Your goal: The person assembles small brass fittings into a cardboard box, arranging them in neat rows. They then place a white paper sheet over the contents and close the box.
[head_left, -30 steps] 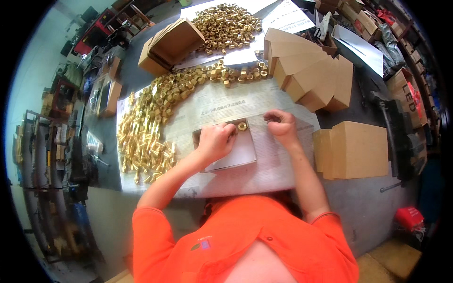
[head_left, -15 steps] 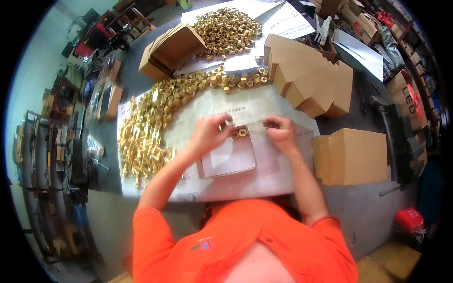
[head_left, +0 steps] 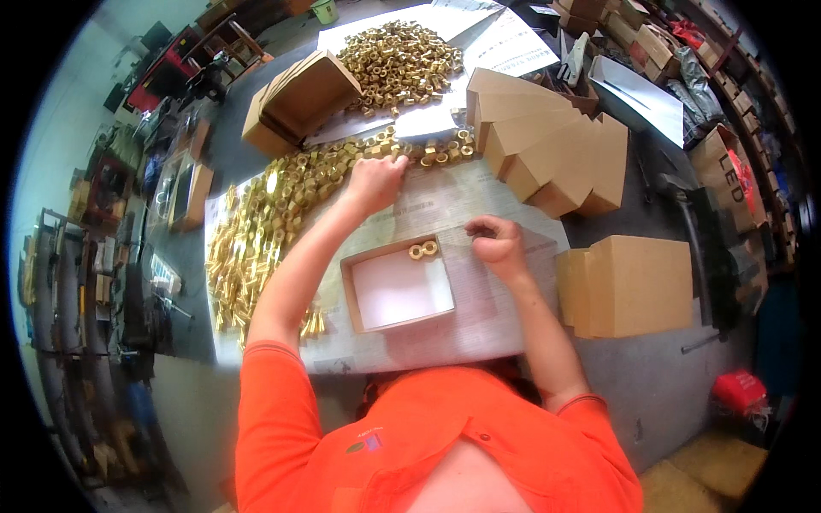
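On the paper-covered table before me lies a shallow open cardboard box (head_left: 348,295) with a white bottom. Two brass hex nuts (head_left: 423,250) sit side by side in its far right corner. My left hand (head_left: 376,183) reaches beyond the box to the near edge of a curved band of brass nuts (head_left: 301,175). Its fingers are closed and bent down at the nuts; what they hold is hidden. To the right of the box, my right hand (head_left: 499,244) hovers with fingers curled in toward the thumb. Whatever it holds, if anything, cannot be made out.
Slender brass pieces (head_left: 235,282) lie at left. A larger heap of brass nuts (head_left: 399,64) is at the back, beside nested cardboard boxes (head_left: 310,96). Fanned cardboard boxes (head_left: 556,141) and another stack of boxes (head_left: 637,286) stand at right. Shelving (head_left: 73,299) lines the left.
My left hand has moved away from above the box, outward to the band of nuts. My right hand stays beside the box, fingers still curled. The two nuts remain in the corner.
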A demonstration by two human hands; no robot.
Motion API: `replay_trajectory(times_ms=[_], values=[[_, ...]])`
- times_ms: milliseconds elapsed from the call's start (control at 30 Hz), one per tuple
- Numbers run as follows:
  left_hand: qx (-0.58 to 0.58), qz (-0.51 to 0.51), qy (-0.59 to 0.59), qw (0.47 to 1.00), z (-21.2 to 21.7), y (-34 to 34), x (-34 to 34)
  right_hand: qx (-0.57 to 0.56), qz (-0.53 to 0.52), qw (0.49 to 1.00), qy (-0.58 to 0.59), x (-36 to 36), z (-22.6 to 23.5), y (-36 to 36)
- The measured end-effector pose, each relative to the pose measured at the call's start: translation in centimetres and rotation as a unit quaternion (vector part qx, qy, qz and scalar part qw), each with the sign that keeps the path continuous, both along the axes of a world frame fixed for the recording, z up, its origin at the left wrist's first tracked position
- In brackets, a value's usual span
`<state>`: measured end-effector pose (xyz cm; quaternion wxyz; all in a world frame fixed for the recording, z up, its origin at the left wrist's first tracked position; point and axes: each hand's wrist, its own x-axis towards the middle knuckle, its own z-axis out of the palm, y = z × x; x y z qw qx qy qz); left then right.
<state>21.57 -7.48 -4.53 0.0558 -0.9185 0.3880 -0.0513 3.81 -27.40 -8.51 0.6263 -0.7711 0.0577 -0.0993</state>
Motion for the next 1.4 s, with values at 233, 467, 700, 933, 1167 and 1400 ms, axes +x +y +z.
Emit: replay_trajectory(times_ms=[233, 467, 700, 933, 1167, 1400], values=[[-0.133, 0.021, 0.033, 0.990, -0.6, 1.7, -0.6, -0.005, -0.004, 1.000, -0.013, 0.2, -0.1, 0.1], [-0.451, 0.143, 0.544, 0.693, 0.6, 4.1, -0.9, 0.022, -0.012, 1.000, -0.016, 0.1, -0.3, 0.1], [-0.378, 0.236, 0.580, 0.682, 0.5, 6.0, -1.1, 0.027, -0.006, 0.999, -0.016, 0.1, -0.1, 0.2], [-0.366, 0.201, 0.392, 0.819, 0.1, 6.1, -1.4, 0.024, -0.010, 0.999, -0.022, 0.2, -0.7, 0.1], [-0.196, 0.136, 0.096, 0.966, -0.6, 4.7, -3.8, 0.022, -0.001, 1.000, -0.021, 0.2, -0.6, 0.0], [-0.273, 0.093, 0.152, 0.945, 3.3, 5.2, -6.3, 0.024, 0.001, 1.000, -0.013, 0.1, -0.6, 0.0]])
